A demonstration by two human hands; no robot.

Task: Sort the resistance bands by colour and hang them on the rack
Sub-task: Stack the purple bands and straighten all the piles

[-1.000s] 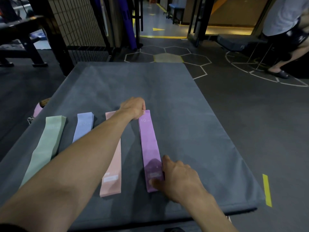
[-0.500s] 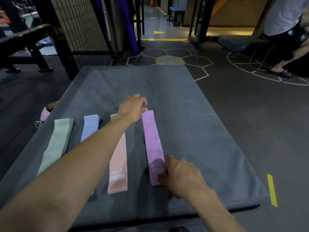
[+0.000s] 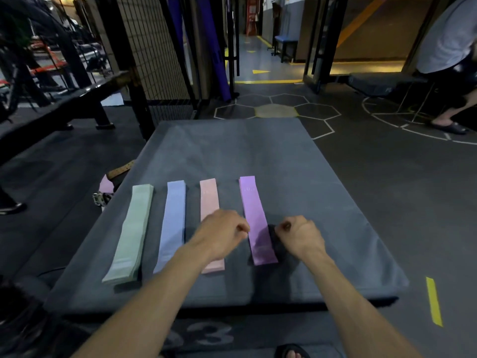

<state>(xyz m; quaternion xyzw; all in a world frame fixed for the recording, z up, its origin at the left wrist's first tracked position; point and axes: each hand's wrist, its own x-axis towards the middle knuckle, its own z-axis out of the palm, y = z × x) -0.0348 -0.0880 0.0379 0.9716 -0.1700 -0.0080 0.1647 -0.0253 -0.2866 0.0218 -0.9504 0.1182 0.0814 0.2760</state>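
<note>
Left hand (image 3: 222,235): fingers curled in, tips at left edge of purple band (image 3: 255,223); actual pinch cannot be confirmed. Right hand (image 3: 299,235): fingers curled into loose fist just right of the same band, nothing visibly held. Purple band lies flat on grey mat (image 3: 322,202), rightmost of four parallel strips: green band (image 3: 131,233), blue band (image 3: 173,223), pink band (image 3: 209,197)

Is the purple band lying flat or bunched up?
Flat. The purple band lies stretched straight on the grey mat, beside the pink band, with no folds visible.
</note>
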